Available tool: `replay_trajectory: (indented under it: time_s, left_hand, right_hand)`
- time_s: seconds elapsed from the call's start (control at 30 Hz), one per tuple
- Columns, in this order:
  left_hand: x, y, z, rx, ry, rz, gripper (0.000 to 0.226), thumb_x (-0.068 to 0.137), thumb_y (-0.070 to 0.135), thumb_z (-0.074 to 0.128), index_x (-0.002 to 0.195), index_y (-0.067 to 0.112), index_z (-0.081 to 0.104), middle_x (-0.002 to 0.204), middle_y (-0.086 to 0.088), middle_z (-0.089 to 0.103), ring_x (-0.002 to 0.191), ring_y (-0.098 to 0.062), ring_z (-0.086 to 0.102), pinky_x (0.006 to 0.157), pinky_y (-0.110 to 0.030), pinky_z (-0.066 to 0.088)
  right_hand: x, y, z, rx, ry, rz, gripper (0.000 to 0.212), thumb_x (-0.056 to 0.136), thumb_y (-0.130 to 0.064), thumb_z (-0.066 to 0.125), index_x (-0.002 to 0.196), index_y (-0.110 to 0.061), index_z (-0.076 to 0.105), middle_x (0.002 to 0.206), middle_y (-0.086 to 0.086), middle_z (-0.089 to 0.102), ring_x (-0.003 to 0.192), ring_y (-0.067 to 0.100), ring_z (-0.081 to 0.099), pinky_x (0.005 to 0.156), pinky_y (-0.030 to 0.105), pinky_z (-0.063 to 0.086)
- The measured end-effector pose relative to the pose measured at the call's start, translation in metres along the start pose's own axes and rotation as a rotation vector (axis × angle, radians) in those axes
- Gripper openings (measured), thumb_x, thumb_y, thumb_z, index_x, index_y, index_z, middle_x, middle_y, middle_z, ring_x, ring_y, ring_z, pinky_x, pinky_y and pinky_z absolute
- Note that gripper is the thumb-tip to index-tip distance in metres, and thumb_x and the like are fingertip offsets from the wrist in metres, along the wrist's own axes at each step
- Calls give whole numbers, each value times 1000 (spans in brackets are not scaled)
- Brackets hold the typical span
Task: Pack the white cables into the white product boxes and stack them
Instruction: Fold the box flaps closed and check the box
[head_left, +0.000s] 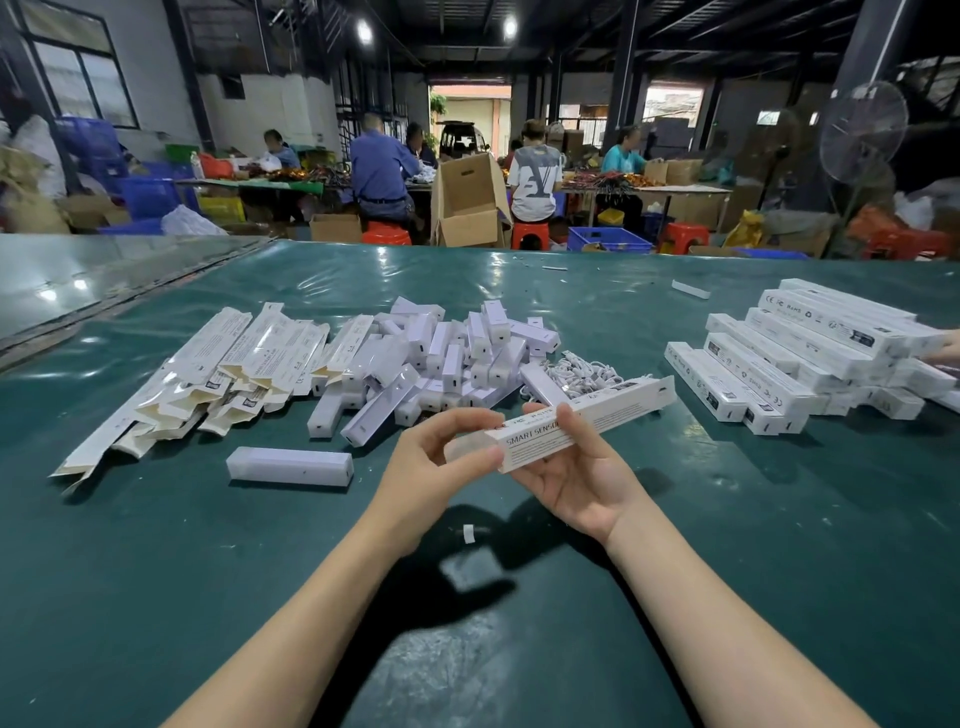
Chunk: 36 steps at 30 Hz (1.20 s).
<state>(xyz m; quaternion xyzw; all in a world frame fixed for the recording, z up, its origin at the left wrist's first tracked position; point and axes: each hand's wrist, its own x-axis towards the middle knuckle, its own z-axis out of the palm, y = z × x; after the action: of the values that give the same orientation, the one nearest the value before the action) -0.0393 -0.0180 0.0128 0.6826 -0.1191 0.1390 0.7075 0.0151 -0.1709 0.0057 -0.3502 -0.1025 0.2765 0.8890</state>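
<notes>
My right hand grips a long white product box printed "SMART SENSOR", held above the green table with its far end pointing right and away. My left hand pinches a translucent white piece at the box's near open end. A small heap of coiled white cables lies just beyond the box. Flat, unfolded white boxes are fanned out at the left. Closed boxes are stacked at the right.
A pile of translucent white sleeves fills the table's middle, and one sleeve lies alone near my left hand. Another person's fingers touch the right stack. A paper scrap lies under my hands. Workers sit at benches beyond the table.
</notes>
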Motion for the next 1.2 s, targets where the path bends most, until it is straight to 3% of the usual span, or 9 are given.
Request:
replay_trajectory:
  time_s: [0.13, 0.23, 0.4, 0.53, 0.7, 0.83, 1.03, 1.13, 1.2]
  left_hand:
    - [1, 1, 0, -70, 21, -18, 30, 63, 10, 68, 92, 14, 62, 85, 6, 71, 80, -8, 64, 66, -22, 53]
    - [2, 4, -2, -257, 61, -118, 30, 61, 3, 70, 85, 11, 53, 84, -6, 68, 71, -14, 64, 55, -22, 52]
    - [4, 7, -7, -508, -4, -216, 9, 68, 2, 61, 76, 4, 63, 80, -11, 70, 74, -19, 68, 63, -27, 57]
    - [3, 7, -2, -407, 46, -176, 14, 66, 6, 61, 65, 14, 72, 76, -5, 71, 71, -14, 68, 62, -24, 57]
    - [3, 0, 1, -219, 191, -136, 25, 75, -6, 64, 65, 11, 49, 73, -6, 64, 78, -22, 62, 58, -23, 55]
    - [2, 2, 3, -199, 114, -116, 29, 59, -2, 69, 77, 8, 50, 86, -13, 60, 78, -22, 58, 77, -34, 53]
    - [-5, 5, 8, 310, 199, 107, 15, 61, 13, 53, 71, 24, 49, 75, 4, 52, 63, -6, 48, 56, -24, 42]
    - [-5, 5, 8, 460, 187, 159, 28, 72, 2, 59, 64, 28, 53, 80, -4, 55, 68, -11, 52, 61, -37, 53]
    - [-5, 6, 10, 401, 187, 127, 32, 75, -4, 62, 66, 26, 55, 83, -9, 59, 66, -16, 56, 62, -36, 56]
  right_hand:
    - [0, 1, 3, 60, -4, -19, 59, 19, -25, 97, 70, -7, 74, 80, 16, 72, 70, 25, 71, 55, 33, 57]
    - [0, 3, 7, 74, 21, -35, 61, 15, -26, 97, 68, -7, 73, 78, 15, 72, 69, 25, 71, 53, 32, 57]
    - [1, 3, 8, 118, 59, -79, 62, 10, -26, 96, 64, -6, 73, 73, 12, 72, 66, 24, 71, 51, 31, 57]
    - [0, 2, 7, 122, 56, -86, 62, 10, -25, 96, 65, -6, 72, 73, 12, 72, 66, 23, 71, 51, 30, 57]
    - [2, 6, 9, 73, 74, -80, 61, 11, -26, 96, 64, -7, 73, 74, 14, 72, 66, 25, 71, 51, 31, 56]
    - [2, 4, 8, 144, 87, -105, 62, 8, -24, 96, 62, -5, 73, 72, 13, 72, 64, 23, 71, 50, 31, 56]
    - [3, 11, 12, 61, 98, -50, 69, 9, -26, 96, 70, -4, 71, 76, 16, 71, 67, 27, 71, 53, 33, 57]
    - [4, 10, 11, 64, 123, -57, 76, 7, -26, 96, 75, -4, 68, 77, 16, 71, 68, 27, 71, 54, 32, 58]
    - [4, 8, 10, 86, 130, -72, 78, 6, -24, 95, 75, -3, 66, 75, 16, 71, 66, 26, 71, 52, 32, 57]
